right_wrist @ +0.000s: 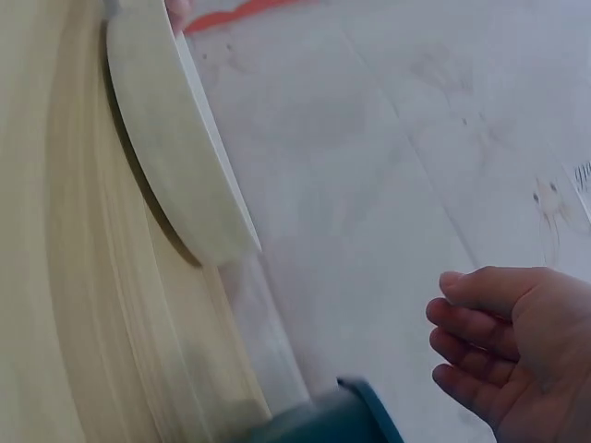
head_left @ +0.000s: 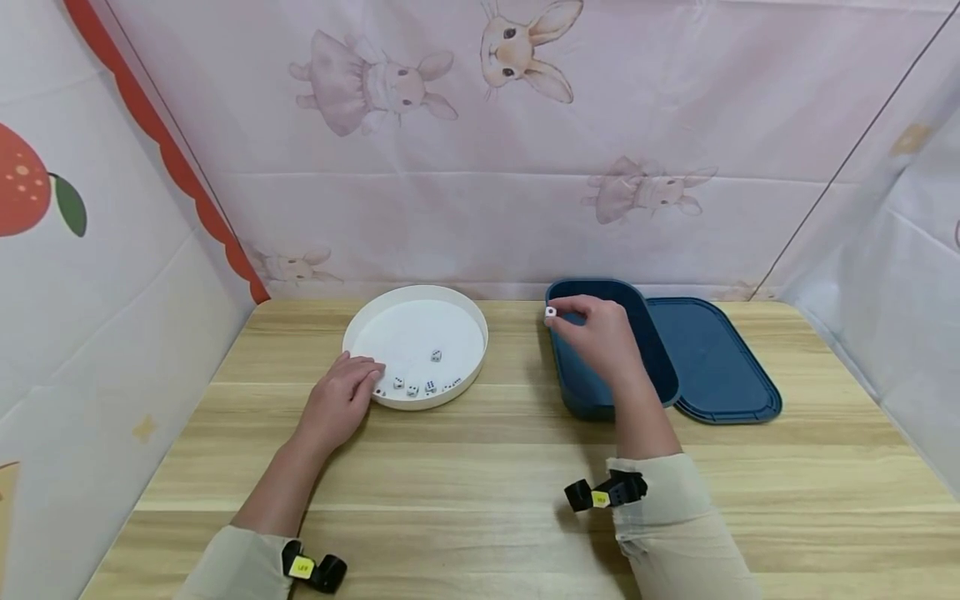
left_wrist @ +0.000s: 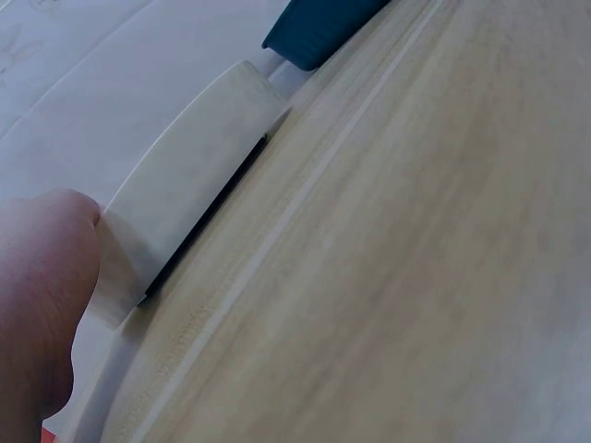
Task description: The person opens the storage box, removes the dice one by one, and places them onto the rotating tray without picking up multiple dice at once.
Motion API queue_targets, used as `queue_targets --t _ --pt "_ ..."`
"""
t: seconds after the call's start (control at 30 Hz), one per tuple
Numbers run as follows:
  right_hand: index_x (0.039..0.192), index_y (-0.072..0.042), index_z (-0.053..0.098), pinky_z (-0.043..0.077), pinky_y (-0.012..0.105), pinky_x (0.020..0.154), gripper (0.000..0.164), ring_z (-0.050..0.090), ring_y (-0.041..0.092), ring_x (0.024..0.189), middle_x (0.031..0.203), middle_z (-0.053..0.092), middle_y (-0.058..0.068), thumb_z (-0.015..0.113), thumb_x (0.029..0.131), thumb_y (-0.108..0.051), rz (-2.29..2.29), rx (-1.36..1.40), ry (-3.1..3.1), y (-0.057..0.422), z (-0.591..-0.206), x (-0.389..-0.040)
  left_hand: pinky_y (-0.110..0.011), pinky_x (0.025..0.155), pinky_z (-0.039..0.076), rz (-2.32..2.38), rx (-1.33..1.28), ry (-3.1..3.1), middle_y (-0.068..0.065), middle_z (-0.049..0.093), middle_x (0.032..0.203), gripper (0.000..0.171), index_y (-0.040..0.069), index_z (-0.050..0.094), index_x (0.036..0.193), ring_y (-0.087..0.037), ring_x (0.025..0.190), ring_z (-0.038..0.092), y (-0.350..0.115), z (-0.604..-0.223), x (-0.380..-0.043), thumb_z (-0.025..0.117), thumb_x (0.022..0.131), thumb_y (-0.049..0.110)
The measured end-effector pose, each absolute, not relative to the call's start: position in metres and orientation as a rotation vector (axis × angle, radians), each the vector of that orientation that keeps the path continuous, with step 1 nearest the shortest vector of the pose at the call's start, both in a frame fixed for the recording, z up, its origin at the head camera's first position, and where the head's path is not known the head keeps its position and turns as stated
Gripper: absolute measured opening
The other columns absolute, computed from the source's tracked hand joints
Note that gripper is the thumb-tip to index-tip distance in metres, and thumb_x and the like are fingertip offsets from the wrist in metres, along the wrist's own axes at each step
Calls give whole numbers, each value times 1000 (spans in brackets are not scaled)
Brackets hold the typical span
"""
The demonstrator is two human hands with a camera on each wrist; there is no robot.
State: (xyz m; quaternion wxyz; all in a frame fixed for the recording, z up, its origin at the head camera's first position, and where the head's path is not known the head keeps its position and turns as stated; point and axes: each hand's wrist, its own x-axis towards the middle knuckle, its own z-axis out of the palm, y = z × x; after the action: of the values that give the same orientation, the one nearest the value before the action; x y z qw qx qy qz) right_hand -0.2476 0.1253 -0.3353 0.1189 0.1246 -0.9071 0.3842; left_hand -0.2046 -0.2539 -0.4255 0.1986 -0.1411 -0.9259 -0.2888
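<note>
A round white tray (head_left: pixel 408 325) stands at the left of the table with several white dice (head_left: pixel 412 390) along its near side and one die (head_left: pixel 436 356) farther in. My left hand (head_left: pixel 341 400) grips the tray's near-left rim, its fingers bent over the edge. Between thumb and fingertips, my right hand (head_left: pixel 603 337) pinches a small white die (head_left: pixel 551 312) at the left edge of a dark blue box (head_left: pixel 588 408). In the right wrist view the right hand (right_wrist: pixel 517 341) has its fingers bent; the die cannot be made out there. Part of the box floor is hidden under the hand.
A dark blue lid (head_left: pixel 720 358) lies flat against the right side of the box. Wooden tabletop (head_left: pixel 465 483) spans the front. A printed cloth (head_left: pixel 480 225) hangs behind the table, with more cloth on both sides.
</note>
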Motion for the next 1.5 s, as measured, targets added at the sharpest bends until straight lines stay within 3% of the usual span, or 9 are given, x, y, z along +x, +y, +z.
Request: queue_targets --t 0.2,0.43,0.77,1.5 --pt "110 -14 74 60 42 84 25 67 25 102 109 73 5 70 90 -27 1136 468 -2597 97 -337 -241 -47 122 29 -801 -395 -2605 -11 71 113 24 6 72 109 -28 116 62 -254 -424 -205 55 99 19" --pt "108 -10 75 58 40 95 23 68 20 109 109 74 4 71 88 -21 1148 669 -2595 55 -357 -236 -46 123 28 -809 -393 -2623 -8 71 115 25 8 72 111 -25 118 61 -253 -425 -206 54 100 22" --pt "111 -7 73 58 37 93 23 68 21 104 106 74 6 71 89 -15 990 907 -2701 27 -375 -232 -47 122 29 -796 -409 -2624 -8 71 114 24 8 72 110 -25 117 62 -251 -423 -206 55 99 20" --pt "110 -9 74 59 34 89 23 68 19 101 108 74 5 72 87 -13 848 864 -2785 9 -378 -229 -47 122 30 -799 -386 -2609 -10 71 113 23 7 72 109 -27 116 63 -253 -423 -202 56 99 19"
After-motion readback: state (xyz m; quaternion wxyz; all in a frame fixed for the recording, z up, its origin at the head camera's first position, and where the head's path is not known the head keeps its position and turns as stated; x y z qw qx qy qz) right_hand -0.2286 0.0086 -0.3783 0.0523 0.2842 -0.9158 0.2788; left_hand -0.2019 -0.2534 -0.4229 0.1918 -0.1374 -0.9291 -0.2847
